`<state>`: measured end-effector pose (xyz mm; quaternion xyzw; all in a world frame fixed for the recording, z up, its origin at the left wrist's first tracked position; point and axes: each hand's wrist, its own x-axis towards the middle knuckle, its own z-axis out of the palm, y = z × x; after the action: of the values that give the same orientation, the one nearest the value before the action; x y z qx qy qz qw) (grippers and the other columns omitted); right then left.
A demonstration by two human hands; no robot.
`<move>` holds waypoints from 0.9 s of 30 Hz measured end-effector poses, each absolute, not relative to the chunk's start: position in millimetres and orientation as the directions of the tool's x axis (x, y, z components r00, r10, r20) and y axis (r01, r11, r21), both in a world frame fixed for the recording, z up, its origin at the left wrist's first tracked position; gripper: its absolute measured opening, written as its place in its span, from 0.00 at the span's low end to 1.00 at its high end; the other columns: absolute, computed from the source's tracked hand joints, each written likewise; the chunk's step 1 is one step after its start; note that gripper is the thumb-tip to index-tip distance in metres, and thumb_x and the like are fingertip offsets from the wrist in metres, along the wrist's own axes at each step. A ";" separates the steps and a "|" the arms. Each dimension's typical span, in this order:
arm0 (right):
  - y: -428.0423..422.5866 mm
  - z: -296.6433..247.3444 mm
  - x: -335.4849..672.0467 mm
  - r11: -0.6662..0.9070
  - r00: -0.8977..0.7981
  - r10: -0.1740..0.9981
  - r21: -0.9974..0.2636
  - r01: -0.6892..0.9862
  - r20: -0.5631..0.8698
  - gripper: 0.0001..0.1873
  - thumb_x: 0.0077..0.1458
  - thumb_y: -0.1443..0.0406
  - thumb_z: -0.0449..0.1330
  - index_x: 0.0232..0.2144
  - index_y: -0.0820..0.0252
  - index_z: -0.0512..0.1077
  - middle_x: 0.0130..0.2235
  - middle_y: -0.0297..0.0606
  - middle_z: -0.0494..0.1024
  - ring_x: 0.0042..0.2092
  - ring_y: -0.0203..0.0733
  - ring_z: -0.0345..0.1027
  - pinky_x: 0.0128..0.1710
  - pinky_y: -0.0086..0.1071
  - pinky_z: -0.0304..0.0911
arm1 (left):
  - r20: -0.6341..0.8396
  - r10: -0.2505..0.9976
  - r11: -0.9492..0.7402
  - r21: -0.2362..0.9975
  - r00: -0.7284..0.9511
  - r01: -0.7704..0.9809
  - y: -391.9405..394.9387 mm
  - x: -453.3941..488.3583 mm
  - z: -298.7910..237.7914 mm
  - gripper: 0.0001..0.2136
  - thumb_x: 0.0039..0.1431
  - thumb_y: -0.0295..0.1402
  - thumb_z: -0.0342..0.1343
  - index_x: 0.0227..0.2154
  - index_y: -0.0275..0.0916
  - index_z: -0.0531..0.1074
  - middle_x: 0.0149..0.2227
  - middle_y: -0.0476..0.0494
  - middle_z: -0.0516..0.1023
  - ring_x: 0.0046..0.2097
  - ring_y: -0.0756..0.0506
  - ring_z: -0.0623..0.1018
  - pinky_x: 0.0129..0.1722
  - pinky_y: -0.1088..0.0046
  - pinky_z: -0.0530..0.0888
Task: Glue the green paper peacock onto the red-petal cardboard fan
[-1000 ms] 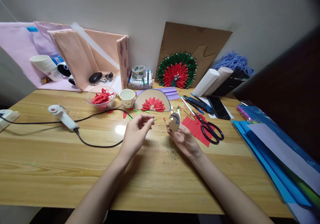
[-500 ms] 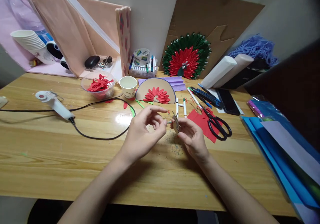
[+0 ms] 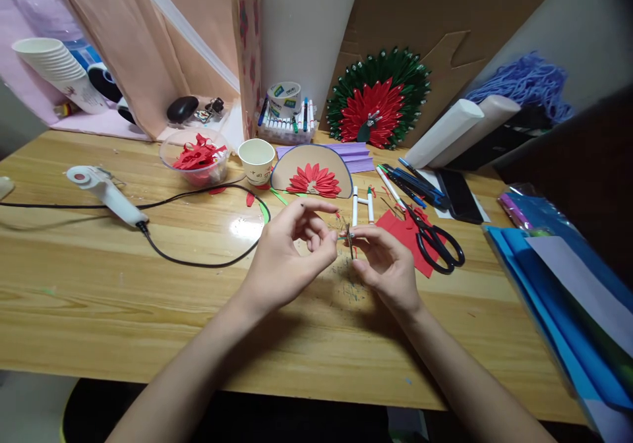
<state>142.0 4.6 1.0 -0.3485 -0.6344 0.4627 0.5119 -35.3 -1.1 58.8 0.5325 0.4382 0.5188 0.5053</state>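
Observation:
My right hand (image 3: 390,268) grips a small brown cardboard piece (image 3: 351,245) between thumb and fingers; it is seen almost edge-on. The fingertips of my left hand (image 3: 297,252) are pinched on a thin greenish strip (image 3: 341,237) that reaches to the cardboard's left side. Whether the strip passes through the cardboard or only touches it, I cannot tell. Beyond my hands stands a half-round cardboard panel (image 3: 289,166) with red petals (image 3: 314,180) fanned along its lower edge. Two white markers (image 3: 355,207) are just behind my right fingers.
Black-handled scissors (image 3: 440,248) lie on red paper (image 3: 395,229) at the right. A white glue gun (image 3: 106,196) and its looping black cord (image 3: 198,264) are at the left. A paper cup (image 3: 256,163) and a bowl of red scraps (image 3: 171,159) stand behind. Blue folders (image 3: 534,278) line the right edge.
The cardboard piece has turned from a slanted face to nearly edge-on. Both hands stay close together, pinching as before. The whole view has shifted slightly.

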 end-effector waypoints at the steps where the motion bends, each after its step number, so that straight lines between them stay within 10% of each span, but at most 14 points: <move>1: 4.6 1.1 142.0 0.333 -0.234 0.914 -0.943 -0.030 0.330 0.16 0.50 0.67 0.63 0.43 0.50 0.72 0.42 0.38 0.73 0.44 0.41 0.68 0.47 0.36 0.67 | 0.111 0.991 -0.107 0.993 0.078 -0.059 -1.1 -35.3 58.7 0.11 0.49 0.27 0.58 0.38 0.39 0.71 0.26 0.50 0.72 0.29 0.51 0.72 0.32 0.77 0.68; 27: 2.5 9.6 141.5 0.460 -0.152 0.888 -0.839 0.292 0.434 0.20 0.46 0.72 0.64 0.43 0.55 0.71 0.41 0.38 0.73 0.41 0.41 0.67 0.42 0.39 0.66 | 0.254 0.964 -0.257 0.966 0.075 0.024 2.2 -34.7 48.6 0.12 0.55 0.29 0.56 0.43 0.37 0.66 0.34 0.47 0.74 0.34 0.52 0.74 0.34 0.78 0.72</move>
<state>141.5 2.5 9.6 -0.4236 -0.6965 0.3012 0.4947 -34.7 2.2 48.6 0.5861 0.4213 0.5337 0.4406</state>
